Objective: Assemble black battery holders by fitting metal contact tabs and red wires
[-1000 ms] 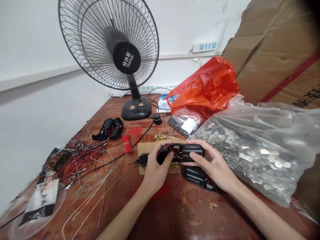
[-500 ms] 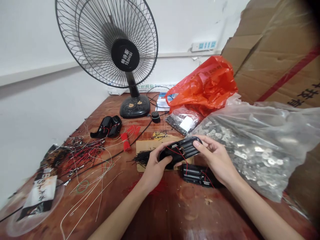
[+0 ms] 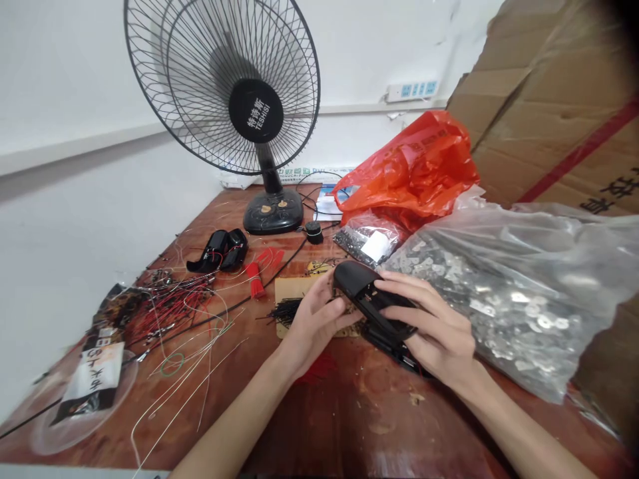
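A black plastic battery case (image 3: 357, 283) is tilted above the table, its smooth rounded back turned up at one end and small brass-coloured contacts showing near the middle. My right hand (image 3: 439, 329) grips its right side, with fingers spread across the hollow part. At the left edge, my left hand (image 3: 312, 326) has its fingers curled against the case; some fingertips are hidden behind it. Beneath lies a second black battery case (image 3: 412, 362), mostly covered by the held one and my right hand. Black wire pieces (image 3: 287, 311) lie on a tan board (image 3: 289, 287) beside my left hand.
Two black case parts (image 3: 219, 249) and a red wire bundle (image 3: 255, 279) lie left of centre. Farther left are tangled red wires (image 3: 172, 306). A fan (image 3: 273, 211) stands behind. On the right are a clear bag of metal plates (image 3: 519, 299) and a red bag (image 3: 414, 166).
The held battery case has been turned over, from its battery slots facing up to its rounded back showing. My right hand now reaches over it; the view has shifted slightly.
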`<state>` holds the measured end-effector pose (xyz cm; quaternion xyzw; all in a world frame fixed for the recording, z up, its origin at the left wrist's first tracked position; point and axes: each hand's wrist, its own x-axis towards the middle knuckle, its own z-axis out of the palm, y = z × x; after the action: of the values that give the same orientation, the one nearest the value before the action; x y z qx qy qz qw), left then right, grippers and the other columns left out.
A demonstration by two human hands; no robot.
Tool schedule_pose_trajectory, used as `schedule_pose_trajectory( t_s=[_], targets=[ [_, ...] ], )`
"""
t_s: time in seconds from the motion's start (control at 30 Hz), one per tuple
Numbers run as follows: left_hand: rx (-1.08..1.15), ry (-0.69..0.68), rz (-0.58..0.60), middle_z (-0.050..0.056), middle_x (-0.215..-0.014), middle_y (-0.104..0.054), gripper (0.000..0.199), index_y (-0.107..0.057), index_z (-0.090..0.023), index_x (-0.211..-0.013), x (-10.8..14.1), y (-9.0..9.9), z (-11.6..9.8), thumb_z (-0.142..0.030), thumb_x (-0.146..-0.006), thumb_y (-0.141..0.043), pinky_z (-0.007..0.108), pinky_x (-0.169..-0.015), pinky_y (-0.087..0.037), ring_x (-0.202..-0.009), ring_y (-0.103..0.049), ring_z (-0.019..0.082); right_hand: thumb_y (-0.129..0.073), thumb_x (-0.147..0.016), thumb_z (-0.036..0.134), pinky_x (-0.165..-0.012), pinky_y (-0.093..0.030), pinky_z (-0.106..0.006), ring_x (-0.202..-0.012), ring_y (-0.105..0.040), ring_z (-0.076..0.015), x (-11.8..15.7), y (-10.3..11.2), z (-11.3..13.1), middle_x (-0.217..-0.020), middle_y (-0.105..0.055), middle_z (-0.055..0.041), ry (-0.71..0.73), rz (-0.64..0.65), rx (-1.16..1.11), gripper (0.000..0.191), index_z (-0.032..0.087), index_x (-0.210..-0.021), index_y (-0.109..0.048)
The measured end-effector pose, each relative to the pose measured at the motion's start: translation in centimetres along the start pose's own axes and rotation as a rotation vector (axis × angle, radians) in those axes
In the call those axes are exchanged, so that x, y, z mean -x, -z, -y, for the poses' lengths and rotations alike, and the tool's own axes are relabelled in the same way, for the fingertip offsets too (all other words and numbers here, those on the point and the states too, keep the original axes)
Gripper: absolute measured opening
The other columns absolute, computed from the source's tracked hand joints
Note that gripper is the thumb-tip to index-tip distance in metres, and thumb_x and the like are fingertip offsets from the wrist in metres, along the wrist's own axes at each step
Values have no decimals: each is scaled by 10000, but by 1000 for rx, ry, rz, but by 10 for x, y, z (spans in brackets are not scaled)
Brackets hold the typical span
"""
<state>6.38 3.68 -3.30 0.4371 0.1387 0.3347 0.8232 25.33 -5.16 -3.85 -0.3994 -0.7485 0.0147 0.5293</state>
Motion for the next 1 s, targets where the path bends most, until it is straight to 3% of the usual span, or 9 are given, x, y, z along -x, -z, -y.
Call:
schedule_pose_trajectory(
  t_s=[0.1, 0.27, 0.43, 0.53, 0.63, 0.77, 0.87, 0.93, 1.0],
  targets=[
    [16, 58, 9, 149, -1255, -628, 436, -517, -165, -1313, 1, -4, 2, -343, -928, -616, 415, -913, -559, -1054, -663, 243, -543, -812, -35, -1094, -390, -571, -1363, -407, -348, 1, -2, 1, -1440, -486, -85, 24, 51, 38, 443, 229, -1145, -670],
    [-44, -56, -159, 87, -1077, -696, 369, -559, -151, -1202, 2, -6, 3, -213, -864, -693, 312, -775, -600, -907, -694, 187, -578, -825, 17, -1144, -340, -556, -1389, -383, -317, 0, -9, 4, -1472, -428, -74, -105, 18, 59, 412, 255, -1160, -609],
    [-52, -185, -296, 29, -989, -706, 306, -598, -157, -1055, -2, 3, -1, -195, -795, -754, 286, -760, -610, -839, -699, 151, -548, -936, 155, -1127, -406, -496, -1350, -456, -253, -4, -13, 3, -1415, -469, -101, -470, -208, -443, 294, 259, -1204, -484],
    [-54, -207, -312, 35, -1013, -709, 317, -603, -153, -1033, -3, 3, 0, -181, -768, -774, 300, -805, -604, -870, -698, 148, -536, -981, 280, -933, -573, -443, -1137, -625, -230, -6, -13, 2, -1251, -597, -88, -707, -126, -705, 271, 252, -1245, -485],
    [-75, -193, -310, 48, -1044, -704, 380, -607, -150, -1066, -2, 0, 5, -166, -738, -798, 290, -816, -590, -899, -690, 152, -587, -961, 343, -760, -621, -390, -888, -704, -213, -7, -15, 2, -1043, -676, -74, -818, -15, -782, 303, 204, -1223, -525],
    [-51, -79, -217, 94, -1140, -682, 385, -616, -144, -1113, 1, -3, 4, -282, -788, -769, 360, -848, -575, -1008, -671, 222, -568, -976, 368, -619, -562, -272, -616, -660, -157, -7, -9, 0, -695, -666, -29, -851, -99, -638, 240, 165, -1103, -585],
    [-5, -46, -194, 137, -1263, -635, 460, -601, -151, -1140, 2, 2, -6, -553, -937, -508, 360, -864, -549, -1144, -619, 264, -552, -980, 403, -450, -409, -196, -454, -503, -88, -8, 7, -7, -596, -594, 10, -833, -154, -454, 232, 188, -1031, -624],
    [-54, -42, -198, 153, -1303, -612, 564, -578, -161, -1171, 2, 5, -13, -647, -937, -413, 364, -866, -539, -1147, -619, 276, -558, -972, 413, -436, -376, -193, -508, -512, -90, -11, 20, -8, -727, -644, -11, -793, -21, -351, 251, 216, -1091, -660],
    [-163, 51, -87, 156, -1276, -624, 566, -561, -179, -1225, 4, 5, -15, -642, -910, -479, 387, -844, -542, -1073, -653, 279, -559, -967, 401, -527, -460, -208, -675, -605, -132, -18, 29, -5, -915, -686, -37, -736, 252, -279, 279, 246, -1168, -676]
  ],
)
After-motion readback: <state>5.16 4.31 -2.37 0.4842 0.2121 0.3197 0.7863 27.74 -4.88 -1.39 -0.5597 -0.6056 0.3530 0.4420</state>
